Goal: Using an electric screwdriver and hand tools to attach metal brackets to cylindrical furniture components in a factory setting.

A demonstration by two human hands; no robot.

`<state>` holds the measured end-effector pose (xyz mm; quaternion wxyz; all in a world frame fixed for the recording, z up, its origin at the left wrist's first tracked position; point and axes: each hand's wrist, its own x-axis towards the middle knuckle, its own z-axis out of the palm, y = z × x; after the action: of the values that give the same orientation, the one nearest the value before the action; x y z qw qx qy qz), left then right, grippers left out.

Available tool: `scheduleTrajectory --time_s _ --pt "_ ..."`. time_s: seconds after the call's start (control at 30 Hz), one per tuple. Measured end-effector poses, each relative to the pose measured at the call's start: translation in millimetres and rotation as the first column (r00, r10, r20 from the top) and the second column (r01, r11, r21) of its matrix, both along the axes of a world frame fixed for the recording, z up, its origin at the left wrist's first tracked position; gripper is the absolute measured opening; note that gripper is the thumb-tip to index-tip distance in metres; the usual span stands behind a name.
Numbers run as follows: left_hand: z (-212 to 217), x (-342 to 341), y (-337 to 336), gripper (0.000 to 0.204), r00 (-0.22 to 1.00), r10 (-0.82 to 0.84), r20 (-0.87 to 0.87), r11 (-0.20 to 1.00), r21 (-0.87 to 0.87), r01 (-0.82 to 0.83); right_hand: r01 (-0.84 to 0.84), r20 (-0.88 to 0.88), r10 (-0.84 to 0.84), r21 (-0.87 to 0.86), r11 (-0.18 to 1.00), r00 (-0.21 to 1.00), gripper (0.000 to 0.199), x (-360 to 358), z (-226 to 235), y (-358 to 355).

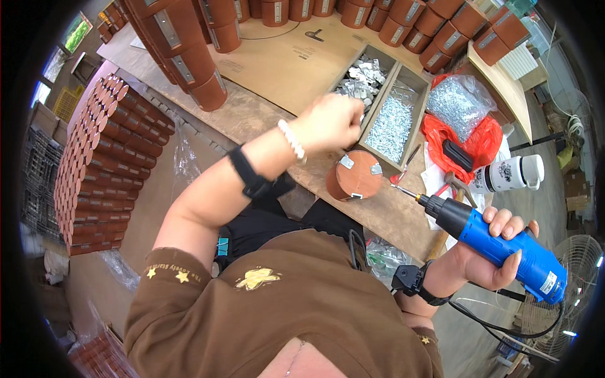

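My right hand [498,249] grips a blue electric screwdriver [504,242], its bit pointing up-left toward a brown cylinder [354,176]. That cylinder stands on the workbench [265,113] with small metal brackets on its top face. My left hand [331,123] is closed into a fist, hovering at the edge of a wooden tray compartment holding metal brackets [364,74]. What the fist holds is hidden. The neighbouring compartment [389,120] is filled with screws.
Rows of brown cylinders [107,157] are stacked at the left, with more [189,57] along the back of the bench. A red bag with a clear bag of screws [457,104], a white mug [510,173], red-handled pliers [403,170] and a fan [576,277] lie to the right.
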<state>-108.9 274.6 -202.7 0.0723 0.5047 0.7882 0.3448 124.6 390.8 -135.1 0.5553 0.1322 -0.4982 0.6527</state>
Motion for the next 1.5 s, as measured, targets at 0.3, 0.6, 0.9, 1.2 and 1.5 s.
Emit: scheduleTrajectory --time_s 0.3,0.6,0.9,1.2,1.5 --pt "-15.5 69.2 -39.3 0.014 0.835 -0.198 -0.513 0.915 0.209 0.346 0.03 0.004 -0.03 -0.039 0.999 1.0 0.05 -0.5 -1.3 0.5" --pt "-33.5 80.8 -53.4 0.033 0.959 0.004 -0.284 0.919 0.38 0.109 -0.037 0.047 0.039 -0.029 0.999 0.998 0.05 -7.0 -3.8 -6.7" --pt "-39.7 86.2 -49.9 0.031 0.97 0.008 -0.244 0.898 0.427 0.1 -0.056 0.09 0.06 -0.051 0.997 0.994 0.053 -24.8 -18.0 -18.5" --pt "-40.8 84.3 -48.8 0.03 0.98 -0.041 -0.195 0.897 0.424 0.122 -0.003 0.126 0.004 -0.002 1.0 0.992 0.052 -31.7 -23.9 -24.5" --pt "-40.1 89.6 -51.4 0.031 0.992 0.029 -0.122 0.912 0.41 0.024 -0.053 0.14 0.044 0.061 0.997 0.989 0.05 -33.7 -26.5 -24.4"
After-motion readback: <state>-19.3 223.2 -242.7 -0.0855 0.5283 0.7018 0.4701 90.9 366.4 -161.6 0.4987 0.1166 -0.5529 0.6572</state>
